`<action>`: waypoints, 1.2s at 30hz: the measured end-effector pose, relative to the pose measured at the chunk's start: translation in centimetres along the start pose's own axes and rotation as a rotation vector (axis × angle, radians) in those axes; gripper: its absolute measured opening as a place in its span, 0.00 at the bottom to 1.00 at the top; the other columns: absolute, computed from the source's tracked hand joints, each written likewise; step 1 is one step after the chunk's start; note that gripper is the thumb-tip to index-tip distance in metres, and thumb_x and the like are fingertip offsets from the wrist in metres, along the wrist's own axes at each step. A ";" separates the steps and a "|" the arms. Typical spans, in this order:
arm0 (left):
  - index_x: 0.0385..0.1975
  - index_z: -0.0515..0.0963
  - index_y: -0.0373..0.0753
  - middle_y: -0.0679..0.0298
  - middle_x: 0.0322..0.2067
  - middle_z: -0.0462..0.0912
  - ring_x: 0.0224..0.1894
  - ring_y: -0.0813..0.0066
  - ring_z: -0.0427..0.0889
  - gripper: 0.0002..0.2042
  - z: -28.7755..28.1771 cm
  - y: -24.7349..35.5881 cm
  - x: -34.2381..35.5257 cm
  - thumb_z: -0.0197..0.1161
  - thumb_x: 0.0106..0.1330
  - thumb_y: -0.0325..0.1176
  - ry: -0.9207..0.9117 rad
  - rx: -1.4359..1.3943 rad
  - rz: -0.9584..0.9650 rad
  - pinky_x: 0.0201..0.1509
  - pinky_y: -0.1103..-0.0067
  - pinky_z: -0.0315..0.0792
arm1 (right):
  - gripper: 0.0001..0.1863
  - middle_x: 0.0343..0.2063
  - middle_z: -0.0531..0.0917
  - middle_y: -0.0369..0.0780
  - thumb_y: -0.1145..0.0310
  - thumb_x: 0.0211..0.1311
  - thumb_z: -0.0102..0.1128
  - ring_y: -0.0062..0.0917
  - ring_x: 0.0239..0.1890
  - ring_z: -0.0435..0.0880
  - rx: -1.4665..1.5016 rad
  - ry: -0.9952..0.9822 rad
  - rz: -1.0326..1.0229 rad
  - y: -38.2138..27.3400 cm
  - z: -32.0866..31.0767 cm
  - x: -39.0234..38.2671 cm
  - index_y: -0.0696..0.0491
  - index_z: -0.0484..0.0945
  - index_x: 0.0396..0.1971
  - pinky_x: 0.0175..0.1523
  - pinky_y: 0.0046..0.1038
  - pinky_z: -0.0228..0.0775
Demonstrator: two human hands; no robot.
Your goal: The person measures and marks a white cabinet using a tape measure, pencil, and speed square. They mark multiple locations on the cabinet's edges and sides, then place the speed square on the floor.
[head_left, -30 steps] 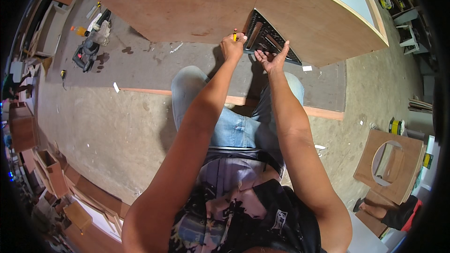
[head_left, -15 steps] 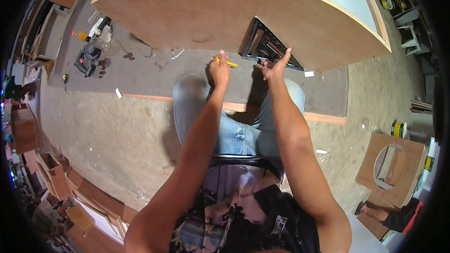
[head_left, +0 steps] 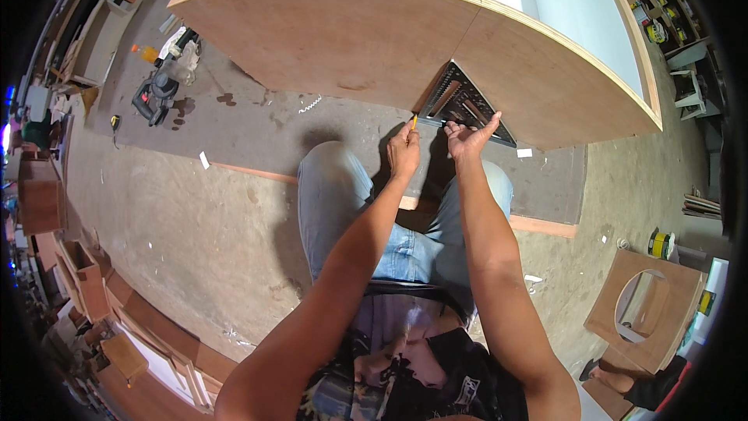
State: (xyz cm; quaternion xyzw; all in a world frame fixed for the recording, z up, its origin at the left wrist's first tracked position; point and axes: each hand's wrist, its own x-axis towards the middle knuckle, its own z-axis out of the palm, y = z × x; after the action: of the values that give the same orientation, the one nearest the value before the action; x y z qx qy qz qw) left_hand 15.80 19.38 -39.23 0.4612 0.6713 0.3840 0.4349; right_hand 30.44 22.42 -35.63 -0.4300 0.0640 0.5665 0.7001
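Observation:
A black triangular carpenter's square [head_left: 454, 100] lies against the brown plywood face of a large cabinet [head_left: 335, 39]. My right hand [head_left: 467, 143] grips it at its lower edge, the thumb stretched up along the right side and the fingers curled beneath. In my left hand [head_left: 403, 154] a yellow pencil [head_left: 414, 121] is pinched, pointing up at the square's left corner beside the plywood. Whether its tip touches the wood is too small to tell.
A dark power tool [head_left: 156, 99] and an orange bottle [head_left: 146, 53] stand on the grey sheet to the left. Paper scraps [head_left: 205, 160] lie about. At the lower right are a wooden panel with a round hole [head_left: 604, 296] and another person's foot [head_left: 612, 380].
My left hand has moved right and turned the pencil from sideways to upright at the square's corner. The view has shifted a little; my right hand stays at the square.

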 end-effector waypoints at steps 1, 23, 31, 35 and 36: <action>0.54 0.80 0.38 0.45 0.38 0.85 0.40 0.53 0.86 0.19 0.3 0.0 -0.1 0.56 0.67 0.39 0.009 -0.010 0.012 0.47 0.65 0.75 | 0.78 0.74 0.39 0.56 0.17 0.38 0.56 0.54 0.75 0.36 0.004 -0.004 0.006 0.0 -0.1 0.2 0.64 0.32 0.72 0.75 0.50 0.21; 0.52 0.80 0.32 0.61 0.35 0.88 0.20 0.88 0.68 0.17 -4.1 10.8 -2.2 0.52 0.70 0.32 0.016 -0.203 0.267 0.23 0.83 0.63 | 0.70 0.66 0.61 0.52 0.16 0.40 0.53 0.48 0.62 0.67 -0.018 0.001 -0.032 0.3 -1.0 1.2 0.59 0.46 0.71 0.73 0.52 0.39; 0.50 0.81 0.32 0.61 0.35 0.89 0.18 0.89 0.68 0.17 -4.9 12.2 -2.5 0.52 0.68 0.32 0.043 -0.110 0.295 0.21 0.83 0.62 | 0.67 0.75 0.38 0.48 0.17 0.42 0.52 0.51 0.73 0.45 0.031 -0.055 0.045 0.5 -1.5 2.2 0.44 0.39 0.75 0.74 0.53 0.26; 0.49 0.81 0.32 0.59 0.35 0.89 0.25 0.81 0.78 0.17 -3.1 9.2 -1.7 0.51 0.68 0.33 -0.013 -0.097 0.161 0.32 0.80 0.71 | 0.69 0.75 0.36 0.49 0.17 0.41 0.53 0.53 0.75 0.40 0.036 -0.030 0.017 0.0 -1.8 1.8 0.45 0.37 0.75 0.75 0.52 0.25; 0.49 0.81 0.32 0.59 0.35 0.89 0.28 0.79 0.81 0.17 -2.5 7.9 -1.1 0.51 0.68 0.33 -0.021 -0.087 0.133 0.36 0.79 0.73 | 0.69 0.75 0.35 0.49 0.17 0.41 0.53 0.53 0.75 0.39 0.033 -0.011 0.011 0.0 -1.7 1.6 0.45 0.36 0.75 0.75 0.52 0.25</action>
State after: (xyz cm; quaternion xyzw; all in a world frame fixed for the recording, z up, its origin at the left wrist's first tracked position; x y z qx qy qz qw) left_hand 15.96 20.31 -30.92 0.4896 0.6172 0.4359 0.4350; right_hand 31.68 22.44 -37.60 -0.4148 0.0718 0.5717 0.7043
